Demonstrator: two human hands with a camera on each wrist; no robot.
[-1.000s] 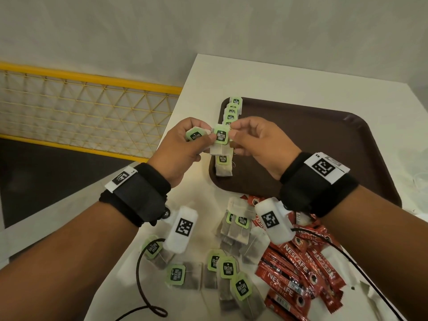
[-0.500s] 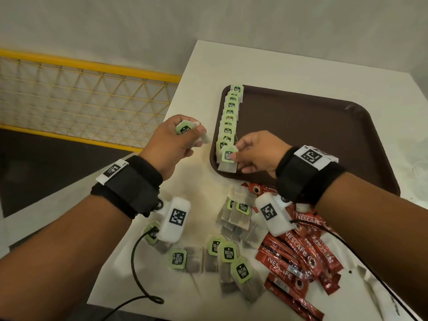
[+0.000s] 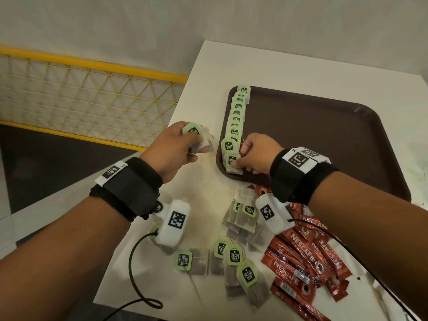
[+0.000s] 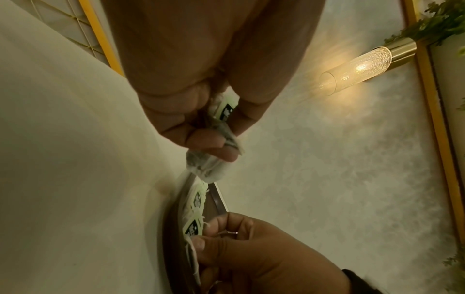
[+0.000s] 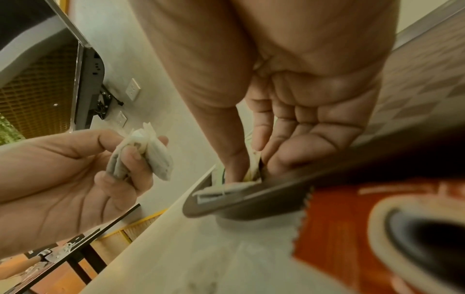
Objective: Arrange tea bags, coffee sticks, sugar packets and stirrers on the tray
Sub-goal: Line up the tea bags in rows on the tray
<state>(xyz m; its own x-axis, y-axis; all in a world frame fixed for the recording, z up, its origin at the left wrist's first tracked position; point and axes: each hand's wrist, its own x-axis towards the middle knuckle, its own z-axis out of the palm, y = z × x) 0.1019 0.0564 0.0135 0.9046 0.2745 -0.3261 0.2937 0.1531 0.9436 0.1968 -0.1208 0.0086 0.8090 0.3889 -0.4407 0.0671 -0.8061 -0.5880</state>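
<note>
On the white table (image 3: 273,66) the brown tray (image 3: 324,140) is my landmark. Inside the tray, along its left wall, a row of tea bags (image 3: 237,112) lies in one line, each green tag overlapping the next — the rest of the tray floor is bare brown plastic.

At the near end of this row my right hand (image 3: 257,156) is inside the tray, its fingers bent down onto the nearest tea bag (image 3: 232,161). The thumb and the fingertips press this bag against the tray floor near the front-left corner; the right wrist view shows the bag flat under them.

To the left of the tray, above the table and just outside the rim, my left hand (image 3: 176,147) holds a small bundle of tea bags (image 3: 199,140). The fingers and thumb are curled around it, and one green tag shows on top.

In front of the tray, on the table, loose tea bags (image 3: 234,258) lie scattered, and to their right — also in front of the tray — is a heap of red coffee sticks (image 3: 308,258).
</note>
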